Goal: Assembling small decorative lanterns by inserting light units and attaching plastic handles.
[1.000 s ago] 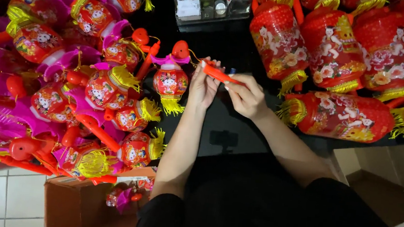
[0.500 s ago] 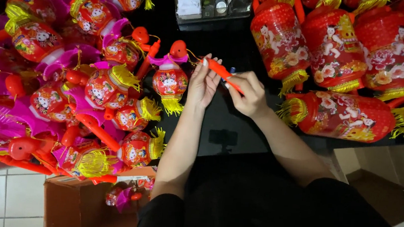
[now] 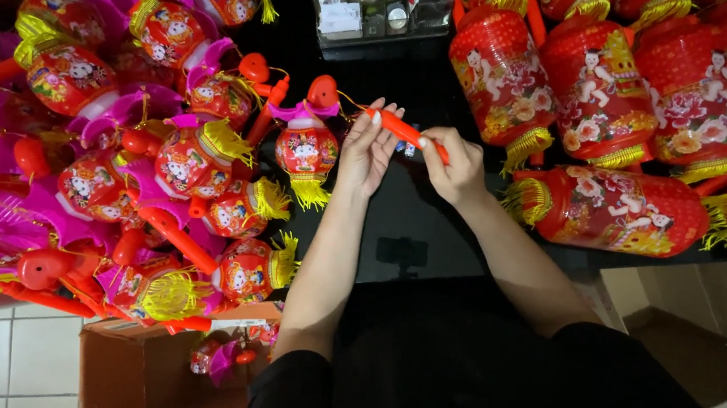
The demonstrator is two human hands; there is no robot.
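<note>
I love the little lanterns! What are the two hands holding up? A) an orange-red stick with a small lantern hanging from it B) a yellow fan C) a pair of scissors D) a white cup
A: the left hand and right hand pinch an orange-red stick, and a thin string runs from it to the small red lantern with a yellow tassel.
</note>
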